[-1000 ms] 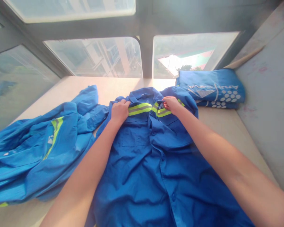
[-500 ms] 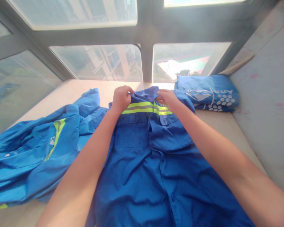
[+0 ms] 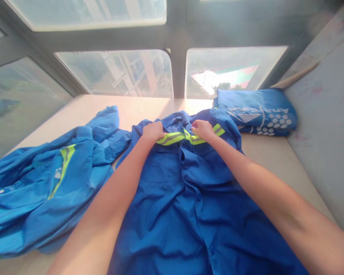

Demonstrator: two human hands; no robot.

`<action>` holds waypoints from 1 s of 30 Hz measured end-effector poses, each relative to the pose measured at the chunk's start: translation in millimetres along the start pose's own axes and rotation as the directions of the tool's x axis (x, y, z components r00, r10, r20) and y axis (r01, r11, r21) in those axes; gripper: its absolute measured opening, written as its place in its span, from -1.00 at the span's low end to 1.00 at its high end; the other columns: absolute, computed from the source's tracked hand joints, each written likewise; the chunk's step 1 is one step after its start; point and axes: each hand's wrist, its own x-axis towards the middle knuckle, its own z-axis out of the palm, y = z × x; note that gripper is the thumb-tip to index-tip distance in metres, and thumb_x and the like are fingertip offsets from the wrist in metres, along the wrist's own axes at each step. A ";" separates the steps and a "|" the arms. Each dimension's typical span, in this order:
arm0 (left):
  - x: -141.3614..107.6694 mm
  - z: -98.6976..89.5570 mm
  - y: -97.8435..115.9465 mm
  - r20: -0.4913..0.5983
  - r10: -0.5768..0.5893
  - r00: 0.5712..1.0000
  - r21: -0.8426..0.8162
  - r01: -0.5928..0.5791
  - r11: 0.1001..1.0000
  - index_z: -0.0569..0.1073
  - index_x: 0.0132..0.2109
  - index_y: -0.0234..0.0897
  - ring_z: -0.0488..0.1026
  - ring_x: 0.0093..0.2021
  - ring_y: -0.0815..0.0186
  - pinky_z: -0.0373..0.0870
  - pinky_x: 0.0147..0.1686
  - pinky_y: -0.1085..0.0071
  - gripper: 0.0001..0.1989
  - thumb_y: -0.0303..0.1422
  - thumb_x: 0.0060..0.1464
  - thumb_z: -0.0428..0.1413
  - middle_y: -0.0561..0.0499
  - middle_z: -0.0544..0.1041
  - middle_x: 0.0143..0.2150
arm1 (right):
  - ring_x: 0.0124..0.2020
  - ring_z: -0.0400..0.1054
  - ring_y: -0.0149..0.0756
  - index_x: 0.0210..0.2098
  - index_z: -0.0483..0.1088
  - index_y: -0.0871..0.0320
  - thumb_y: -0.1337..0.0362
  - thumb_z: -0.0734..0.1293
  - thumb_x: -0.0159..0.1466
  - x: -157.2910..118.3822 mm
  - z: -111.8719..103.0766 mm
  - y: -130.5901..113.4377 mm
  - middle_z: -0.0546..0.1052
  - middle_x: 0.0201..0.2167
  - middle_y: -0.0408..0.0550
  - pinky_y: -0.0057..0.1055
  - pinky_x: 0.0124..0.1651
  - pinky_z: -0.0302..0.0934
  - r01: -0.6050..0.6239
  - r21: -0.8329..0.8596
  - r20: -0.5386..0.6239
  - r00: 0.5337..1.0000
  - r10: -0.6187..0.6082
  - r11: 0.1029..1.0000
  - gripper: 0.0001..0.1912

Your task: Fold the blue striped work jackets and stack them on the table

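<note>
A blue work jacket with a buttoned front lies spread before me, its collar end toward the window. A yellow and grey reflective stripe crosses its chest. On the left side of the chest, my left hand is closed on the fabric at the end of the stripe. My right hand has its fingers curled in on the jacket's right chest, just above the stripe, and seems to pinch the cloth there. Both sets of fingertips are partly hidden.
A second blue work jacket lies rumpled at the left. Folded blue garments with white print are stacked at the back right, against the wall. Grey window frames edge the pale ledge.
Both hands have lowered the collar end, which now lies flatter with the shoulders spread wider. My right hand's fingers have curled in. The view has shifted slightly.
</note>
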 end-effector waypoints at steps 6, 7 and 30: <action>21.2 21.8 12.1 -0.092 0.012 0.996 -0.038 -0.015 0.999 0.63 -0.22 -0.21 0.58 -0.13 -0.04 0.47 -0.14 0.18 -0.75 -0.20 -0.04 0.28 -0.27 0.63 -0.19 | -0.07 0.48 -0.04 0.08 0.45 0.12 0.20 0.36 0.23 28.4 8.0 -24.6 0.58 -0.08 0.18 -0.25 -0.06 0.32 0.023 -0.249 0.024 1.000 -0.017 0.968 -0.58; 22.7 22.4 12.2 -0.090 0.024 0.996 -0.037 -0.027 0.999 0.63 -0.21 -0.18 0.58 -0.14 -0.01 0.47 -0.14 0.20 -0.78 -0.22 -0.02 0.25 -0.24 0.64 -0.19 | -0.09 0.48 -0.03 0.01 0.48 0.12 0.19 0.38 0.22 31.2 10.7 -26.5 0.58 -0.08 0.19 -0.24 -0.08 0.32 0.010 -0.262 0.057 0.998 0.006 0.965 -0.63; 34.2 -27.7 7.2 -0.308 0.133 0.942 -0.173 -0.193 0.966 0.43 0.16 -0.41 0.38 0.21 0.09 0.27 0.22 0.17 -0.58 -0.48 0.16 0.03 -0.24 0.46 0.18 | -0.10 0.50 -0.16 0.12 0.37 0.16 0.45 0.22 0.19 24.6 -14.0 -1.0 0.58 -0.03 0.03 -0.18 0.06 0.33 0.206 -0.045 -0.215 0.954 -0.211 0.977 -0.50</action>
